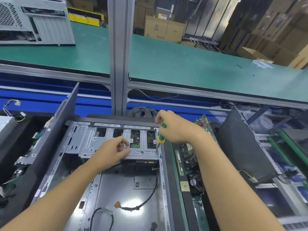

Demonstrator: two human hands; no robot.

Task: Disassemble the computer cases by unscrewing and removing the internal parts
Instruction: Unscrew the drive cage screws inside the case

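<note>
At nine o'clock a grey side panel [55,130] leaned beside the open computer case [106,180], which lay flat at centre. The left hand [115,150] rested on the metal drive cage [103,144], fingers curled, gripping nothing visible. At two o'clock from it, the right hand [173,125] was closed around a green-and-yellow screwdriver [161,135], tip on a cage screw [156,151]

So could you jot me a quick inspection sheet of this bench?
Surface: green belt, mostly bare.
Job's things: open computer case; drive cage inside.
Clutter: circuit boards right of the case; second case far left.
Grippers: right hand grips a screwdriver, tip at a cage screw; left hand steadies the cage.
Cables: black lead loose in the case; coil behind it.
Surroundings: stacked cardboard boxes.
</note>
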